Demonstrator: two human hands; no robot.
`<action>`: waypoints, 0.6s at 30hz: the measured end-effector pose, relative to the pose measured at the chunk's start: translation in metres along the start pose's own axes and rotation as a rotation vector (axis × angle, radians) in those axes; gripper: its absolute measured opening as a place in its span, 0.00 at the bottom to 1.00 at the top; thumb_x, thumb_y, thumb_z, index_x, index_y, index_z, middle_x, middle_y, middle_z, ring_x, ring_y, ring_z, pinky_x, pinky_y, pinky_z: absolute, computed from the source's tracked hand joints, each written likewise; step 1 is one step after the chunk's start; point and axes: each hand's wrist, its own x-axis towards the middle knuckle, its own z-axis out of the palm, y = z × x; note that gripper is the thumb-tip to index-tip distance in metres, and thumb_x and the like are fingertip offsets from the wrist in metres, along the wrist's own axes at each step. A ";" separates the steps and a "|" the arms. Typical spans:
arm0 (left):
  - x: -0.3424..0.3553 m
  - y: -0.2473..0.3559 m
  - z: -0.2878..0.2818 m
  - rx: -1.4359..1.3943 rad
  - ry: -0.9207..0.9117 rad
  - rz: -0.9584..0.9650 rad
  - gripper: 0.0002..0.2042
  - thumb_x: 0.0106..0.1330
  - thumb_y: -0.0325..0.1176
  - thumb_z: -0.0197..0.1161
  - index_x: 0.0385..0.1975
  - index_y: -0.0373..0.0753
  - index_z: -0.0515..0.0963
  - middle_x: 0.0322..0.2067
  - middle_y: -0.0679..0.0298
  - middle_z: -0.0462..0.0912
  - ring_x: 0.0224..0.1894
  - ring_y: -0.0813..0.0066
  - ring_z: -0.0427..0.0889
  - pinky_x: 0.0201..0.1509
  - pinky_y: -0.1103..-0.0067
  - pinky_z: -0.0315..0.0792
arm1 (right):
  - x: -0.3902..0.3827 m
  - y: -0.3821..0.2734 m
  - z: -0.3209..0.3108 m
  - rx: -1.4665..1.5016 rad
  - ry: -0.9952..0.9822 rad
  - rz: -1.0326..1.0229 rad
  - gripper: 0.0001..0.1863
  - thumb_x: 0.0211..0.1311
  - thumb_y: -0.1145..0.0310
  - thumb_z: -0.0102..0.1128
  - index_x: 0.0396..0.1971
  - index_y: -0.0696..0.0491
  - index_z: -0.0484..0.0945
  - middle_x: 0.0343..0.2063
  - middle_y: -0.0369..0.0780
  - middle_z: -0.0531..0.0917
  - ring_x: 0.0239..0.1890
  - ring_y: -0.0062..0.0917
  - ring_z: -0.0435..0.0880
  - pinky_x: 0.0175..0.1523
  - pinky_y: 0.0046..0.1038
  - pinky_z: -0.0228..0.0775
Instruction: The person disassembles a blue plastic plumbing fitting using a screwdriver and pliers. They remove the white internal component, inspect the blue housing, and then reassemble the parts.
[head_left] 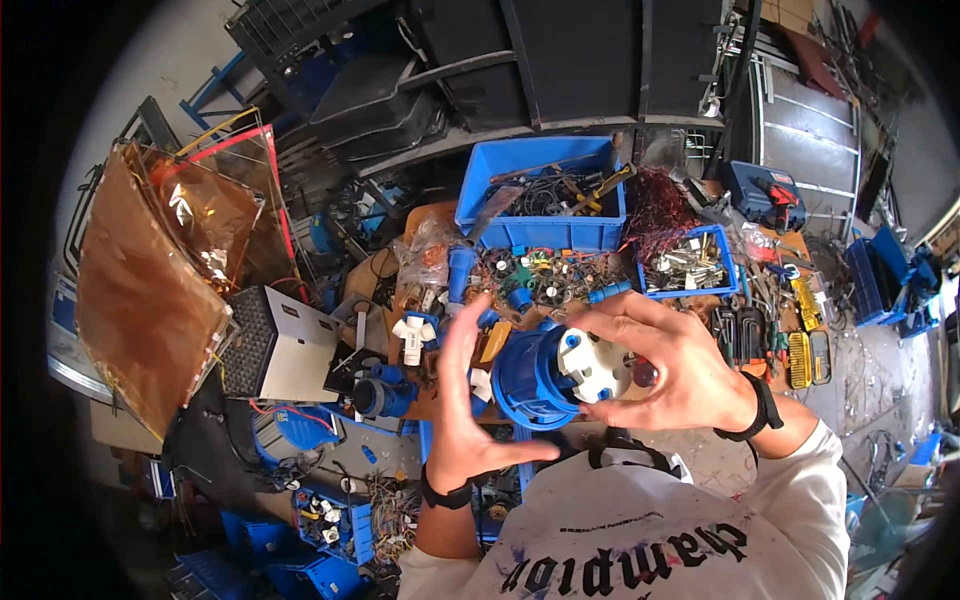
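Observation:
In front of me is a blue round plastic housing, tilted, with a wide ribbed collar. At its right side sits a white round insert with holes and notches; whether it is seated in the housing or just against it, I cannot tell. My right hand curves its fingers and thumb around the insert's edge. A small dark red round part shows between that thumb and fingers. My left hand is open to the left of the housing, thumb and fingers spread wide, apart from it.
Behind stands a large blue bin of tools and cables. A smaller blue tray holds metal parts. Loose connectors and wires cover the bench. White pipe fittings lie left, near a perforated metal box. Pliers and yellow bit sets lie right.

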 end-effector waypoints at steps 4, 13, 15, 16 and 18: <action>0.012 0.002 0.019 0.253 -0.123 0.013 0.60 0.33 0.49 0.85 0.67 0.31 0.55 0.63 0.43 0.65 0.64 0.46 0.68 0.66 0.62 0.65 | 0.005 0.000 0.012 -0.067 -0.013 0.027 0.36 0.39 0.63 0.77 0.55 0.51 0.78 0.45 0.41 0.81 0.41 0.33 0.84 0.42 0.30 0.78; 0.021 -0.004 0.029 0.225 -0.032 0.058 0.42 0.37 0.39 0.83 0.55 0.34 0.70 0.50 0.52 0.79 0.49 0.56 0.82 0.53 0.67 0.76 | 0.004 -0.005 0.020 -0.136 0.113 -0.085 0.42 0.42 0.61 0.76 0.61 0.55 0.68 0.44 0.42 0.78 0.22 0.25 0.83 0.29 0.26 0.77; 0.017 -0.012 0.028 0.231 0.007 0.106 0.41 0.38 0.39 0.83 0.55 0.34 0.70 0.49 0.54 0.79 0.47 0.57 0.82 0.51 0.66 0.76 | 0.003 -0.011 0.019 -0.150 0.130 -0.053 0.45 0.43 0.59 0.77 0.62 0.56 0.66 0.43 0.42 0.78 0.22 0.25 0.82 0.28 0.27 0.77; 0.019 -0.011 0.029 0.249 0.031 0.144 0.40 0.38 0.39 0.83 0.54 0.35 0.70 0.48 0.54 0.79 0.47 0.58 0.81 0.51 0.66 0.76 | 0.002 -0.013 0.018 -0.142 0.114 -0.024 0.47 0.44 0.55 0.78 0.63 0.56 0.64 0.42 0.42 0.77 0.23 0.26 0.82 0.27 0.28 0.75; 0.021 -0.013 0.029 0.226 0.044 0.201 0.40 0.39 0.39 0.83 0.54 0.34 0.70 0.48 0.54 0.79 0.48 0.57 0.81 0.52 0.66 0.75 | 0.001 -0.012 0.021 -0.132 0.142 -0.035 0.46 0.44 0.55 0.78 0.62 0.56 0.65 0.44 0.42 0.77 0.23 0.26 0.82 0.27 0.28 0.76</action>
